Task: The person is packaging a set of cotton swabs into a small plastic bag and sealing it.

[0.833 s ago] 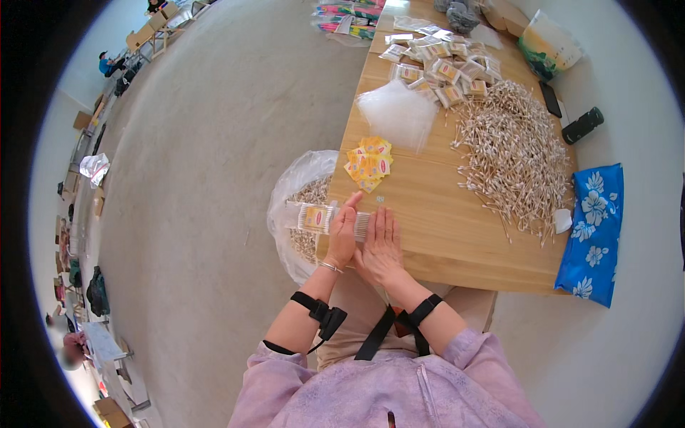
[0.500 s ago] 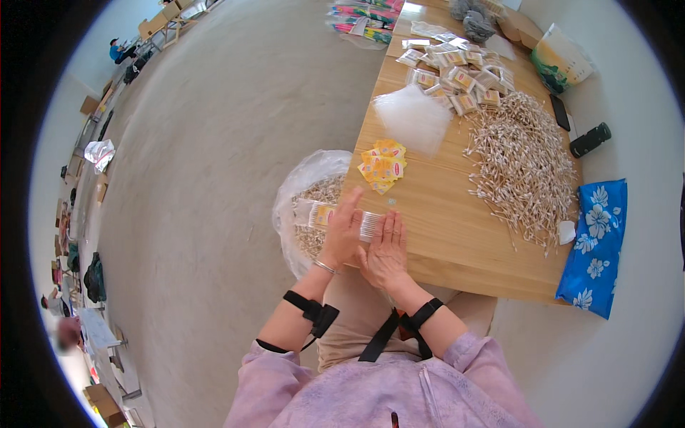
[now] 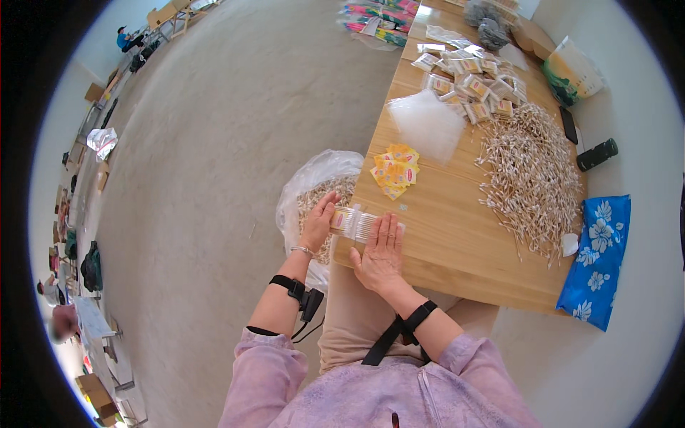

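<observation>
At the table's near left corner lies a clear packet of cotton swabs (image 3: 344,220) with a yellow label card, its left end reaching past the edge. My left hand (image 3: 318,225) is at that end, fingers stretched out and apart from the thumb. More white swabs (image 3: 366,227) lie in a row to the right. My right hand (image 3: 380,258) is laid flat over their right end, fingers straight. Just beyond is a small pile of yellow label cards (image 3: 394,171). Whether the right-hand swabs are inside the same plastic I cannot tell.
Below the table edge stands a clear bag of loose swabs (image 3: 300,189). On the wooden table (image 3: 442,235) are a heap of swabs (image 3: 531,178), clear plastic bags (image 3: 428,125), filled packets (image 3: 474,85), a phone (image 3: 568,125), a black cylinder (image 3: 597,155) and a blue floral pouch (image 3: 596,260).
My left hand has slid left, off the middle of the packet to its left end, uncovering the swabs there. My right hand stays flat on the right end. The whole view has shifted slightly.
</observation>
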Demonstrator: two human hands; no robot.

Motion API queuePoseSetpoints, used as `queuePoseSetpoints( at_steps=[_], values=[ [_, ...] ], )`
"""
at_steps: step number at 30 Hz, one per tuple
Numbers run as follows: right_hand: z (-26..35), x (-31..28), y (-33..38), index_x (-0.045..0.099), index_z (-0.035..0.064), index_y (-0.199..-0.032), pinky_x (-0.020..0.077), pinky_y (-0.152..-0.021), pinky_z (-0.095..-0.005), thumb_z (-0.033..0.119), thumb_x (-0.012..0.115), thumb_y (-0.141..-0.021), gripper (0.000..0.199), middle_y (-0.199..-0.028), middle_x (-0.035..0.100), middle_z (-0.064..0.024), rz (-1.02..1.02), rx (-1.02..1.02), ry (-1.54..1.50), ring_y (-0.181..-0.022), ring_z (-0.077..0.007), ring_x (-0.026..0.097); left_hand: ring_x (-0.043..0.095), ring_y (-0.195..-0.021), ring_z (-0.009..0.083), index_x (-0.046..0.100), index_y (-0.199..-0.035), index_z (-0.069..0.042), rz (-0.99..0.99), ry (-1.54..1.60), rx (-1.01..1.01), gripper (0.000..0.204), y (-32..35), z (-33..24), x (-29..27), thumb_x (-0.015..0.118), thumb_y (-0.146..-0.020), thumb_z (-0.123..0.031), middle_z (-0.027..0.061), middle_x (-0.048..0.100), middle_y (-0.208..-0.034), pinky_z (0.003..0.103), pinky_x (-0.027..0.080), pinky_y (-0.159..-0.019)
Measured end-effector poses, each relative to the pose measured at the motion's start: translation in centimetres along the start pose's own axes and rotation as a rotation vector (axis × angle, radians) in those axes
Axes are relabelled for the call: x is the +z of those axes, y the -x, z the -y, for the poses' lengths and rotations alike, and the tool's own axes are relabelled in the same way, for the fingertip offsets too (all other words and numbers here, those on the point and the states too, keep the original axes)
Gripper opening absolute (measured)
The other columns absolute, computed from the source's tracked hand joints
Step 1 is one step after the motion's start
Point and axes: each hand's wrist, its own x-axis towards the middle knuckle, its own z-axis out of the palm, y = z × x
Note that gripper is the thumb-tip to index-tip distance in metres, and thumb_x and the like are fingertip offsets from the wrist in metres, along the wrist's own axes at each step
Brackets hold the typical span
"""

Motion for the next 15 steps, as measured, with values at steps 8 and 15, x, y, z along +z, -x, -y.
queuePoseSetpoints(
  at_steps=[8,15],
  values=[
    [1.9,0.8,-0.7,0.006,-0.0128,-0.142,-0.0024,-0.115,-0.0471,0.044,0.050,-0.085,0.092,-0.150,0.002,-0.0299,0.023,-0.025,-0.047,-0.142,-0.0411,-0.004,0.049,-0.121,0.0177,0.042,-0.135,0.001,0.049,0.394,-0.055,0.040,0.4,-0.5,0.0,0.039,-0.101,-0.019,0.0133,0.051,-0.133,0.028,0.042,-0.099],
    [2.9,1.4,-1.2,0.008,-0.0135,-0.141,-0.0015,-0.115,-0.0471,0.042,0.052,-0.084,0.091,-0.150,0.003,-0.0301,-0.033,-0.016,-0.042,-0.142,-0.0413,-0.003,0.048,-0.122,0.0176,0.042,-0.134,0.002,0.043,0.346,-0.022,0.039,0.7,-1.2,-0.1,0.037,-0.101,-0.018,0.0134,0.052,-0.132,0.028,0.042,-0.100]
  ],
)
